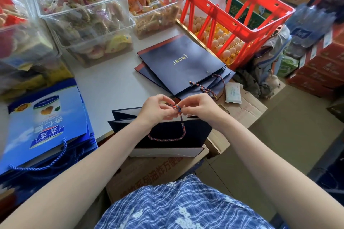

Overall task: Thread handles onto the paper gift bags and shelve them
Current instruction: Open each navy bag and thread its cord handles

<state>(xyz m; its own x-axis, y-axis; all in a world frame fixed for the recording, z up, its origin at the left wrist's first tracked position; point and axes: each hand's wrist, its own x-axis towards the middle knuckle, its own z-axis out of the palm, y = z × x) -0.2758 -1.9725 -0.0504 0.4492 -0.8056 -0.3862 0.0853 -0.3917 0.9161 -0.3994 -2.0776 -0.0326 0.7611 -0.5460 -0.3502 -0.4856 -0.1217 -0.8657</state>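
The navy gift bag (167, 135) stands open on a cardboard box (149, 173) directly in front of the person, its mouth turned up toward the hands and its long axis running left to right across the view. Both hands meet just above its far upper edge: the left hand (156, 108) and the right hand (199, 107) are close together, fingertips pinching the same end of the twisted cord handle (177, 108), which looks bunched into a small loop or knot between them. From that pinch the cord drops straight down past the near rim and hangs in a shallow loop against the bag's dark front panel, so the free run lies below and toward the person, roughly midway between the two hands; neither hand is plainly nearer. Judging by the pinch, the step in hand is knotting the cord end so that it cannot slip back through its hole, and the pull should run along the cord, downward. Beyond the hands, on the desk (111, 83), lies a flat stack of navy bags (182, 65), some already corded. To the left lie blue printed bags (44, 117); farther back stands a red crate (232, 16).
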